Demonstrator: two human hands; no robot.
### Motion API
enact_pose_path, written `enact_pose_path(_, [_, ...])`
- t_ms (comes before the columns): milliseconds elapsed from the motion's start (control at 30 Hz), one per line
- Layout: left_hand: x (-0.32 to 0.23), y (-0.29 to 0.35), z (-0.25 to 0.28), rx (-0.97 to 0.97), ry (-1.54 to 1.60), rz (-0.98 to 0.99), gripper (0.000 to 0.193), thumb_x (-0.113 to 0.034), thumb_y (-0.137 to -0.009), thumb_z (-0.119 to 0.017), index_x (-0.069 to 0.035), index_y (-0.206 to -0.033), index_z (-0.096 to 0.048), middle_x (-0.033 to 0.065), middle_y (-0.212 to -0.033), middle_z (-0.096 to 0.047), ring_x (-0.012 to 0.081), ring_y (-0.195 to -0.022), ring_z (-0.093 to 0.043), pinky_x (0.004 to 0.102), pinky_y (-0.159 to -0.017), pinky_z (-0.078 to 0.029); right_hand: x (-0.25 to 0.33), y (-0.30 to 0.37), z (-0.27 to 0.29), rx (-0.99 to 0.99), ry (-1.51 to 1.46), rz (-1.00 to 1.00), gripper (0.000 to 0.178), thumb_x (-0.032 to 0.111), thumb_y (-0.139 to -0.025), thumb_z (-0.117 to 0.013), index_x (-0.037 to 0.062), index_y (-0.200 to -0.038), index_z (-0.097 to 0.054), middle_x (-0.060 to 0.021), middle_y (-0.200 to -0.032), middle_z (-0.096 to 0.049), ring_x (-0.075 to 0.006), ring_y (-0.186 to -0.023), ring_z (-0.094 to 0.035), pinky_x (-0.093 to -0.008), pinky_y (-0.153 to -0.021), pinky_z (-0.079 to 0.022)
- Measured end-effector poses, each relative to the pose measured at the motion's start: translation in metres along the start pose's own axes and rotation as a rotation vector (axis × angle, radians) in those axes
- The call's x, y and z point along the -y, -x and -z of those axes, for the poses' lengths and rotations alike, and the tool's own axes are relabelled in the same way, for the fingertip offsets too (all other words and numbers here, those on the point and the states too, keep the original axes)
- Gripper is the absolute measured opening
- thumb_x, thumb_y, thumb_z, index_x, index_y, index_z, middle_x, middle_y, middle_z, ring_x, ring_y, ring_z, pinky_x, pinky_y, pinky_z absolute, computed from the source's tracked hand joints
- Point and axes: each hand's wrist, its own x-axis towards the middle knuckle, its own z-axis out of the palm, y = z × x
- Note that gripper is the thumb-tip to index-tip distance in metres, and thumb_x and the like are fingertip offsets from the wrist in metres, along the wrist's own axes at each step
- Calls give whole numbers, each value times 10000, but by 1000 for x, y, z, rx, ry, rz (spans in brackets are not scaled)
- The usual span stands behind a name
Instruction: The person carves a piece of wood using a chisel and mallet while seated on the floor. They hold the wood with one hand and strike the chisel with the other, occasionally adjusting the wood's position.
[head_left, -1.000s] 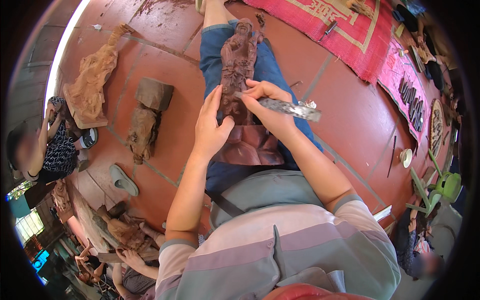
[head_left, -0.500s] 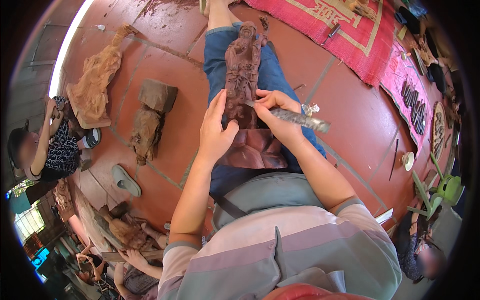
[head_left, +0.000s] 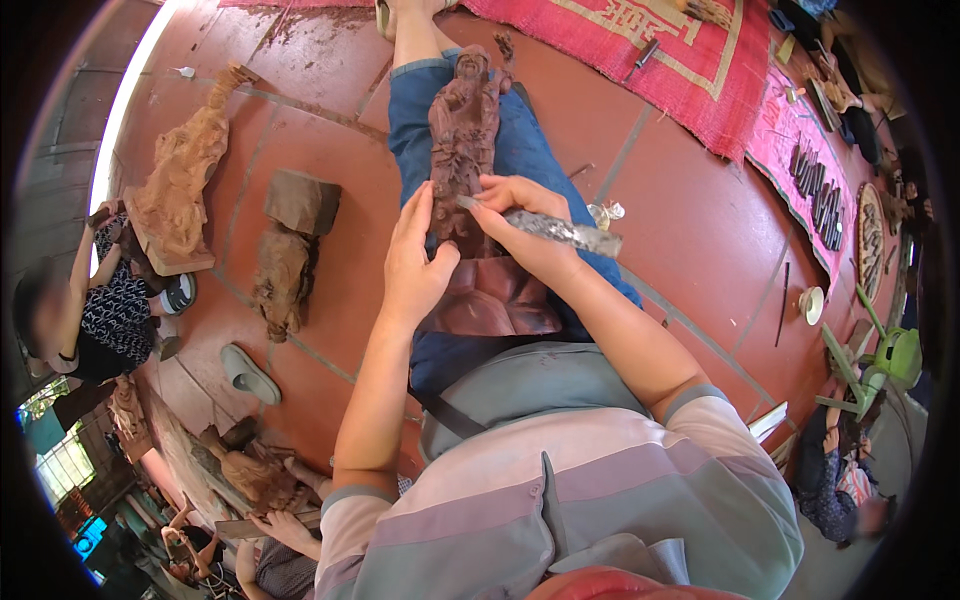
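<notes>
A dark reddish-brown carved wooden figure (head_left: 463,125) of a bearded person lies lengthwise along my lap, head away from me. My left hand (head_left: 412,262) holds its lower left side, fingers along the edge and thumb on the wood. In my right hand (head_left: 530,235) is a carving chisel (head_left: 580,236), its handle wrapped in something silvery and mottled. The short blade meets or hovers just above the figure's lower part; contact cannot be made out. Nearer my waist is a glossy reddish-brown, faceted piece (head_left: 490,300), either a base or a pad.
Left on the tiled floor (head_left: 330,290) are a pale carving (head_left: 185,180), a rough wood block (head_left: 302,202), a weathered piece (head_left: 282,275) and a grey slipper (head_left: 250,373). Right: a red mat (head_left: 690,100), several dark tools (head_left: 820,195), a bowl (head_left: 811,304), a green chair (head_left: 890,365). Other people sit around.
The whole view has shifted slightly left. My right hand and the chisel have moved a little left across the figure. My left hand keeps its place on the wood.
</notes>
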Motion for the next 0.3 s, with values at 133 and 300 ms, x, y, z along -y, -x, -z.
enact_pose_path(133, [2, 1, -1, -2, -23, -20, 665, -73, -741, -551, 26, -1376, -381, 190, -1424, -389, 307, -1320, -379, 354, -1086, -301, -9, 13, 18, -29, -1, -10, 123, 64, -761, -708, 17, -706, -609, -95, -765, -657, -213, -910, -668, -314, -780, -520])
enact_pose_path(300, [-11, -35, -26, 42, -1, -184, 651, -61, -730, -547, 36, -1358, -409, 201, -1377, -438, 290, -1290, -426, 349, -1063, -336, -10, 10, 23, -30, 34, 53, 88, -8, -797, -663, 33, -737, -614, -75, -810, -652, -186, -945, -640, -322, -861, -501])
